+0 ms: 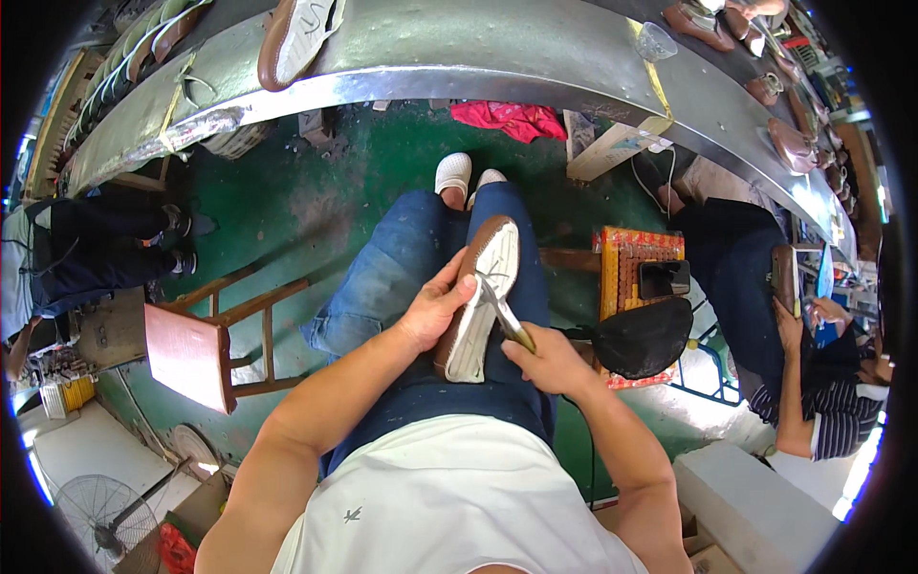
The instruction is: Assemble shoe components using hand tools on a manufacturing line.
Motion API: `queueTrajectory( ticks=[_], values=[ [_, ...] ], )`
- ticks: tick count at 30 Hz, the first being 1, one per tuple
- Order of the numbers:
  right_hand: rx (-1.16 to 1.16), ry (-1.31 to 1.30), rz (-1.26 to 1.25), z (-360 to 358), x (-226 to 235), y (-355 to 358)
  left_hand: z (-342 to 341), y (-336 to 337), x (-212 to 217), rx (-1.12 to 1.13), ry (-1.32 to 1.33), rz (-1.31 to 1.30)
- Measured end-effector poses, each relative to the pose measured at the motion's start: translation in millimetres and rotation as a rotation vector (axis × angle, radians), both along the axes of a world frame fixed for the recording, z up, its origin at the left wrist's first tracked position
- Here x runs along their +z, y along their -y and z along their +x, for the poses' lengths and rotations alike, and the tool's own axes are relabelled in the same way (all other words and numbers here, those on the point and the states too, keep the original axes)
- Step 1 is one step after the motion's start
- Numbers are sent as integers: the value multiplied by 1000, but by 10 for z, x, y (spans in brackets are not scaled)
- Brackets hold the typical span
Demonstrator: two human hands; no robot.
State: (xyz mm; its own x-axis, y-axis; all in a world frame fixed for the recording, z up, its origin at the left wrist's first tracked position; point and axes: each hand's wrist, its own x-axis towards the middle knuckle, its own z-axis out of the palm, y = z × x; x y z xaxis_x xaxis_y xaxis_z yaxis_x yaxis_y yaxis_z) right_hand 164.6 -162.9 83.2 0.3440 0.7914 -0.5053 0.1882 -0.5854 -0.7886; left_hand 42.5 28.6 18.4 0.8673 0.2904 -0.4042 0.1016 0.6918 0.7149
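Observation:
A brown shoe [497, 253] lies lengthwise over my thighs, its pale underside turned up and brown edging wrapped around it. My left hand [440, 304] grips its left side, thumb near the middle. In my right hand [553, 360] are metal pliers [505, 311] with a yellowish handle, held at a slant. Their curved tip touches or hangs just over the underside, close to my left thumb; I cannot tell which. A similar shoe [298, 43], pale side up, rests on the metal bench ahead.
A long metal bench [430, 57] curves across the front, with a clear cup [655, 43] and brown shoes [794, 143]. Stools stand at both sides: a wooden one [186, 354] and one bearing a phone [663, 279] and black cushion [643, 338]. Co-workers [736, 287] sit right and stand left.

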Motion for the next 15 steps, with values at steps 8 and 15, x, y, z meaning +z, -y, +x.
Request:
queueTrajectory(
  ticks=[8,15],
  values=[
    [138,-23,-125,265,178,-171,16,81,16,37,-117,109],
    [-265,42,25,-385,-307,-139,-9,93,77,-12,-81,631]
  ],
)
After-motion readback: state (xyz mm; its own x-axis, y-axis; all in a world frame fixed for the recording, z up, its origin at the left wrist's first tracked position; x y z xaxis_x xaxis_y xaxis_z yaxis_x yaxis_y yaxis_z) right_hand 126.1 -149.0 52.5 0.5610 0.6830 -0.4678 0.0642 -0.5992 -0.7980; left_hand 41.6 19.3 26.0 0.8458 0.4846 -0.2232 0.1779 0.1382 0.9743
